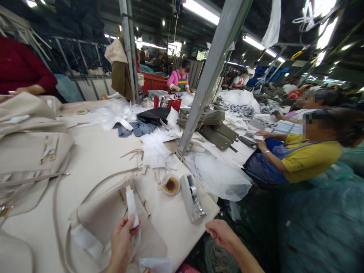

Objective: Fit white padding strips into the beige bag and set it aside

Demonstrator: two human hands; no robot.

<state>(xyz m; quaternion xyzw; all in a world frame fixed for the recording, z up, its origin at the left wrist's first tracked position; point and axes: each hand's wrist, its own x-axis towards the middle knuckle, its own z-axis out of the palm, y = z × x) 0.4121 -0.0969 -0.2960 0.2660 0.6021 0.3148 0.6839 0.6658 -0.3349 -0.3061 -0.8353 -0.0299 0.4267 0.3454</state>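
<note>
My left hand (123,232) is closed around a narrow white wrapping (131,207), which stands upright over a beige handbag (99,208). The bag lies on the table with its flap and strap spread, and another white wrapping (87,240) sits on its lower left part. Past the table's front edge, my right hand (221,233) has its fingertips pinched together. Anything between them is too small to make out. Just beyond that hand is a grey tape dispenser (187,204). A small white bowl (163,186) with brown contents stands left of the dispenser.
More beige bags (25,151) are piled at the left. White sheets (155,151), dark green bag pieces (217,134) and clear plastic (216,178) lie farther back. A slanted metal post (209,81) rises from the table. A co-worker in a yellow shirt (313,153) sits at the right.
</note>
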